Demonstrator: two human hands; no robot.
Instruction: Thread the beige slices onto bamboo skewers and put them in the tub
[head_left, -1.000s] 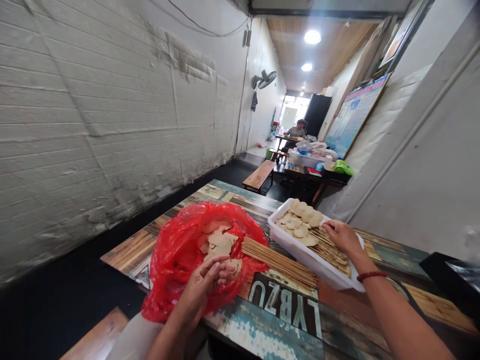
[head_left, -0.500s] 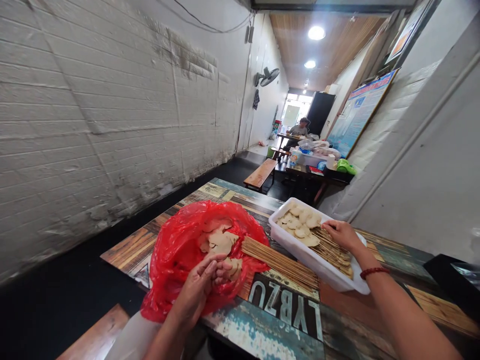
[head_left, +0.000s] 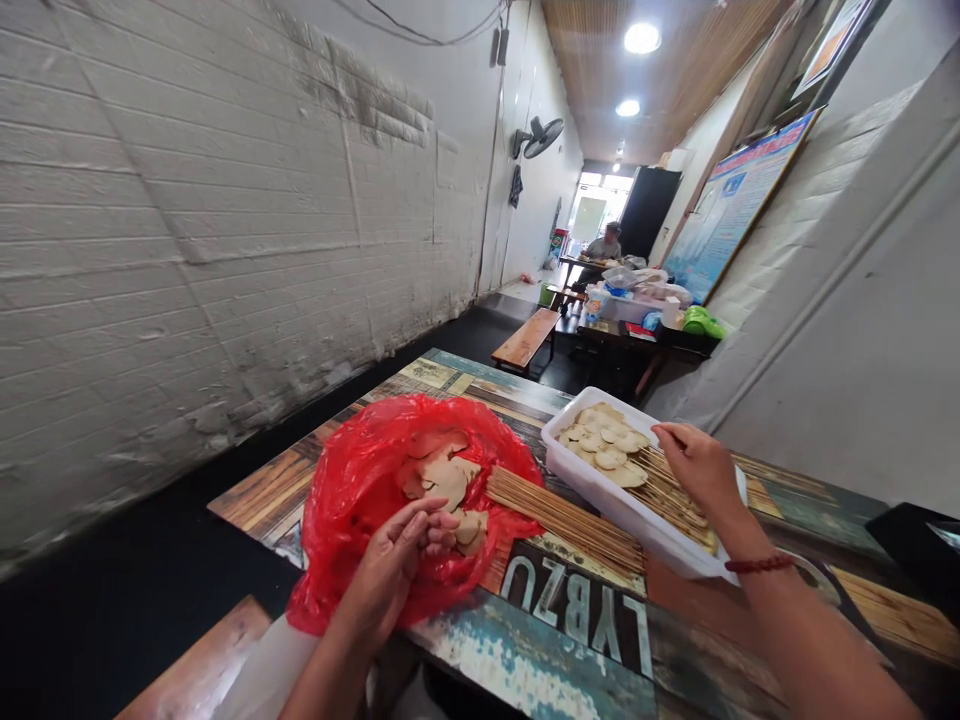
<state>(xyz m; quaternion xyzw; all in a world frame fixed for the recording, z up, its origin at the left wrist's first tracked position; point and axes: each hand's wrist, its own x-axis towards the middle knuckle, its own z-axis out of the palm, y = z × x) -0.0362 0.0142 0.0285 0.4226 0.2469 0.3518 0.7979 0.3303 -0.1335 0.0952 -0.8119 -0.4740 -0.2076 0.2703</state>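
Note:
My left hand (head_left: 416, 530) hovers over a red plastic bag (head_left: 345, 500), its fingers loosely bent and apart, with nothing visible in them. Pale thin slices (head_left: 446, 475) of food lie inside the bag, close to these fingers. A bundle of thin wooden skewers (head_left: 562, 520) rests on the bag's right edge and the table. To its right stands a white plastic tray (head_left: 622, 545) with skewered pale slices (head_left: 604, 440) laid in it. Above the tray's far right side is my right hand (head_left: 697, 465), fingertips drawn together; nothing sticks out from them.
The patterned wooden table (head_left: 540, 690) carries the bag and tray. A dark object (head_left: 911, 540) sits at its right end. Beyond are a wooden bench (head_left: 527, 338), a cluttered second table (head_left: 637, 300) and a seated person (head_left: 606, 243). A white wall (head_left: 225, 220) runs along the left.
My right hand has risen slightly off the skewers in the tray, towards its far rim. My left hand has hardly moved. The whole view has shifted a little.

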